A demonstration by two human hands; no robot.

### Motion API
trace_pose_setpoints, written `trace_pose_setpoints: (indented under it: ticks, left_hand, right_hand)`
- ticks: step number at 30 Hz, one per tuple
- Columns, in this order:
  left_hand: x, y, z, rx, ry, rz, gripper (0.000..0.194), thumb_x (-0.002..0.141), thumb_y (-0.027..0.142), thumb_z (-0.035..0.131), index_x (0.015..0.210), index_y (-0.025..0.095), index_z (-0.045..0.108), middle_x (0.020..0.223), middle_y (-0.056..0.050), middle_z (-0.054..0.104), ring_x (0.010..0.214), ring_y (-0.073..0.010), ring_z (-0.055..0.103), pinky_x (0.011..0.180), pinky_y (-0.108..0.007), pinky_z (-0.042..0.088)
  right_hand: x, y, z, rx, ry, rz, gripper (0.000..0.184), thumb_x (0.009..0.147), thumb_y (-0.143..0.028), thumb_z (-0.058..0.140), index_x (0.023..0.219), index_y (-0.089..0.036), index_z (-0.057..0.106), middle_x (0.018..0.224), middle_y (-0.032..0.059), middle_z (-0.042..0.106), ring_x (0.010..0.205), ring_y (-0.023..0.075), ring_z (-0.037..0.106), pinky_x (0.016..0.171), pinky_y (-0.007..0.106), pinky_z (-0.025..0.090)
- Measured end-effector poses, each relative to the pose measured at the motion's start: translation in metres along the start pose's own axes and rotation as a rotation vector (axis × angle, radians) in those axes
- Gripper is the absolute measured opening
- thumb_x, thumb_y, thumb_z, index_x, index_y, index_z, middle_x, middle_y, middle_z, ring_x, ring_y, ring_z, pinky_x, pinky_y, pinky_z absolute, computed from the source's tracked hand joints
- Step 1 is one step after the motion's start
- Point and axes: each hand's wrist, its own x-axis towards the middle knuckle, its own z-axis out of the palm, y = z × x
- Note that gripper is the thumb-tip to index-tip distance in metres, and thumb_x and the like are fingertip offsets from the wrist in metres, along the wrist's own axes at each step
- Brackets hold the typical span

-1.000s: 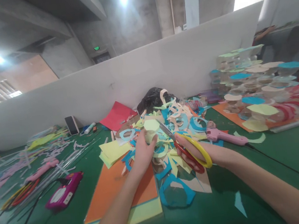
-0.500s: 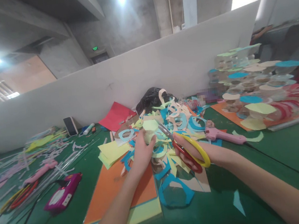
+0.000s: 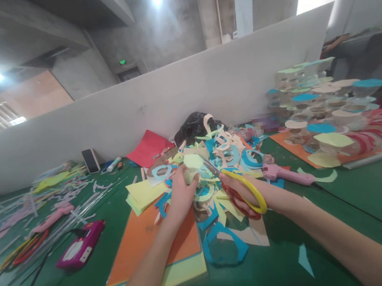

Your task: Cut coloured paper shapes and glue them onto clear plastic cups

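Note:
My left hand (image 3: 183,186) is closed around a small see-through cup (image 3: 191,176), partly hidden by the fingers. A pale green piece of paper (image 3: 193,161) lies across the top of it. My right hand (image 3: 238,193) grips scissors (image 3: 260,199) with one yellow and one red handle loop. Their blades (image 3: 211,166) point up and left, close to the right edge of the pale green paper. Whether the tips touch the paper I cannot tell. Beneath both hands spreads a heap of paper offcuts, with a blue ring-shaped scrap (image 3: 225,246) at its front.
Orange and pale green sheets (image 3: 154,241) lie left of the heap. Pink glue guns (image 3: 288,174) (image 3: 55,217) with cords rest on both sides. A magenta device (image 3: 81,246) lies left. Paper-topped clear cups (image 3: 329,127) stand stacked at right. A phone (image 3: 90,161) leans on the white partition (image 3: 137,108).
The scissors and my right hand have shifted very slightly to the left. My left hand keeps the cup and paper in nearly the same place.

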Motion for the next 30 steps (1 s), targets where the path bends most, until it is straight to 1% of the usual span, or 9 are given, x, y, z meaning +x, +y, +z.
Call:
trace_pose_setpoints:
  ticks: [3, 6, 10, 14, 17, 20, 24, 27, 30]
  left_hand:
    - [-0.001, 0.001, 0.000, 0.013, -0.003, 0.007, 0.037, 0.084, 0.039, 0.059, 0.114, 0.018, 0.051, 0.118, -0.014, 0.061, 0.113, -0.0300, 0.056, 0.097, -0.046, 0.042]
    - [-0.001, 0.000, 0.001, 0.033, 0.018, 0.007, 0.035, 0.083, 0.040, 0.060, 0.109, 0.019, 0.050, 0.110, -0.012, 0.061, 0.109, -0.0297, 0.056, 0.093, -0.045, 0.043]
    - [0.002, -0.006, 0.000, 0.038, 0.125, 0.017, 0.036, 0.080, 0.041, 0.064, 0.102, 0.020, 0.046, 0.101, -0.008, 0.055, 0.101, -0.0274, 0.055, 0.090, -0.044, 0.044]
    - [0.005, -0.013, 0.000, 0.056, 0.241, 0.000, 0.038, 0.078, 0.040, 0.066, 0.097, 0.021, 0.040, 0.095, -0.005, 0.049, 0.096, -0.0265, 0.053, 0.088, -0.045, 0.044]
    - [0.006, -0.016, -0.001, 0.086, 0.270, -0.007, 0.038, 0.078, 0.040, 0.066, 0.096, 0.021, 0.039, 0.095, -0.006, 0.048, 0.097, -0.0281, 0.052, 0.087, -0.047, 0.044]
    - [0.004, -0.015, 0.001, 0.079, 0.277, 0.012, 0.040, 0.079, 0.042, 0.066, 0.100, 0.020, 0.040, 0.098, -0.007, 0.048, 0.100, -0.0289, 0.051, 0.089, -0.049, 0.043]
    - [-0.001, -0.006, 0.004, 0.017, 0.260, 0.050, 0.040, 0.079, 0.036, 0.065, 0.106, 0.020, 0.041, 0.104, -0.008, 0.049, 0.107, -0.0287, 0.050, 0.095, -0.048, 0.041]
    - [-0.004, 0.000, 0.004, 0.018, 0.211, 0.072, 0.029, 0.082, 0.027, 0.057, 0.107, 0.021, 0.043, 0.108, -0.009, 0.050, 0.109, -0.0281, 0.049, 0.095, -0.046, 0.041]
    - [-0.004, 0.001, 0.003, 0.073, 0.168, 0.102, 0.015, 0.085, 0.026, 0.051, 0.098, 0.021, 0.047, 0.101, -0.009, 0.051, 0.106, -0.0280, 0.049, 0.093, -0.045, 0.041]
  right_hand:
    - [0.002, 0.000, -0.001, 0.028, 0.031, 0.017, 0.066, 0.087, -0.079, 0.028, 0.054, -0.023, 0.040, 0.027, -0.0030, 0.038, 0.020, 0.0108, 0.037, 0.024, 0.021, 0.033]
    - [0.002, -0.003, -0.002, 0.018, 0.054, -0.002, 0.065, 0.087, -0.079, 0.027, 0.054, -0.023, 0.039, 0.025, -0.0035, 0.035, 0.020, 0.0096, 0.034, 0.027, 0.020, 0.034]
    - [-0.005, -0.006, -0.003, 0.025, 0.013, -0.042, 0.061, 0.089, -0.076, 0.025, 0.064, -0.023, 0.042, 0.029, -0.0047, 0.039, 0.024, 0.0109, 0.038, 0.031, 0.022, 0.035]
    - [-0.025, -0.014, -0.004, -0.096, -0.093, -0.109, 0.060, 0.093, -0.072, 0.021, 0.071, -0.022, 0.047, 0.038, -0.0023, 0.047, 0.037, 0.0132, 0.048, 0.045, 0.026, 0.043]
    - [-0.037, -0.022, -0.003, -0.135, -0.132, -0.117, 0.059, 0.094, -0.069, 0.021, 0.067, -0.023, 0.047, 0.040, -0.0007, 0.047, 0.047, 0.0164, 0.054, 0.059, 0.031, 0.050]
    - [-0.040, -0.024, -0.002, -0.095, -0.165, -0.110, 0.054, 0.097, -0.064, 0.023, 0.069, -0.024, 0.046, 0.042, -0.0023, 0.046, 0.047, 0.0161, 0.053, 0.069, 0.033, 0.053]
    - [-0.037, -0.021, -0.002, -0.059, -0.171, -0.113, 0.051, 0.096, -0.064, 0.028, 0.073, -0.023, 0.049, 0.041, -0.0032, 0.047, 0.045, 0.0156, 0.052, 0.069, 0.033, 0.053]
    - [-0.036, -0.021, -0.001, -0.062, -0.133, -0.112, 0.051, 0.096, -0.063, 0.029, 0.072, -0.023, 0.049, 0.041, -0.0020, 0.049, 0.046, 0.0155, 0.051, 0.064, 0.032, 0.052]
    - [-0.033, -0.022, 0.001, -0.067, -0.083, -0.107, 0.053, 0.095, -0.066, 0.026, 0.072, -0.023, 0.046, 0.040, -0.0025, 0.045, 0.044, 0.0151, 0.049, 0.055, 0.030, 0.048]
